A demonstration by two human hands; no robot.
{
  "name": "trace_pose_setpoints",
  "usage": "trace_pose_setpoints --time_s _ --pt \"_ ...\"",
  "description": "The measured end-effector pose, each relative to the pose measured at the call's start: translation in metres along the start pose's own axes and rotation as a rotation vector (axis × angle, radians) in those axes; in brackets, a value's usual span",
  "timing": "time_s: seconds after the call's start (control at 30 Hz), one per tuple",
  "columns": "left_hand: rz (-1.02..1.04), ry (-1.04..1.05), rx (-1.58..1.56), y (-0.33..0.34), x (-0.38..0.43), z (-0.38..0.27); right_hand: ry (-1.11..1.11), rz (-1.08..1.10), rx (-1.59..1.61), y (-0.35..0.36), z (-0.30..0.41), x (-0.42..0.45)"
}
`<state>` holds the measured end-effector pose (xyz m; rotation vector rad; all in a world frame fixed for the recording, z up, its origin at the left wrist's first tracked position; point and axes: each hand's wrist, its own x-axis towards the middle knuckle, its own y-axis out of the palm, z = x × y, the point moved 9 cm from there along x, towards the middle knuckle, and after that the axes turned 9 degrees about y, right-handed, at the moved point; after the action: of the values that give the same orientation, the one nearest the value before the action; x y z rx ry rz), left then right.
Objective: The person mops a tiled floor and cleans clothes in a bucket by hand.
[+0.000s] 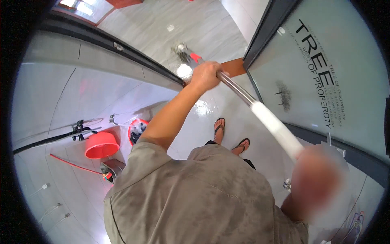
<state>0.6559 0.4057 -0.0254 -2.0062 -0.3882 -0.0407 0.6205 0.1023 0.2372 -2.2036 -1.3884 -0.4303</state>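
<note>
A mop with a steel pole (pixel 239 89) runs slantwise from lower right to upper left in the head view. My left hand (pixel 206 75) is wrapped around the pole below its white sleeve (pixel 274 129). My right hand (pixel 318 183), badly blurred and close to the camera, grips the top end of that sleeve. A red collar (pixel 195 57) shows beyond my left hand. At the far end, the mop's grey strand head (pixel 182 55) rests on the wet tiled floor (pixel 137 27) past the doorway.
A wooden threshold (pixel 233 67) crosses the doorway, beside a frosted glass door (pixel 286 61) bearing writing. To the left stand a red bucket (pixel 131 134) with foamy dark contents under a running tap (pixel 112 120), a red basin (pixel 102 146) and a dark bucket (pixel 115 167).
</note>
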Motion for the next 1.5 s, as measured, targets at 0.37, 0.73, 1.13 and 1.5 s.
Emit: trace_pose_setpoints --time_s 0.37,0.73,1.13,1.5 --pt "-0.068 -0.065 -0.03 0.122 -0.094 0.022 -0.194 0.327 2.684 -0.013 0.102 -0.043" --pt "0.154 -0.076 -0.117 0.13 -0.218 -0.167 -0.201 0.479 2.639 -0.04 -0.066 -0.159" --pt "0.053 0.111 0.002 0.064 -0.208 -0.293 -0.408 -0.233 2.455 -0.06 -0.202 -0.204" --pt "0.101 -0.051 -0.103 0.145 -0.209 -0.144 -0.139 0.109 2.368 -0.099 -0.045 -0.193"
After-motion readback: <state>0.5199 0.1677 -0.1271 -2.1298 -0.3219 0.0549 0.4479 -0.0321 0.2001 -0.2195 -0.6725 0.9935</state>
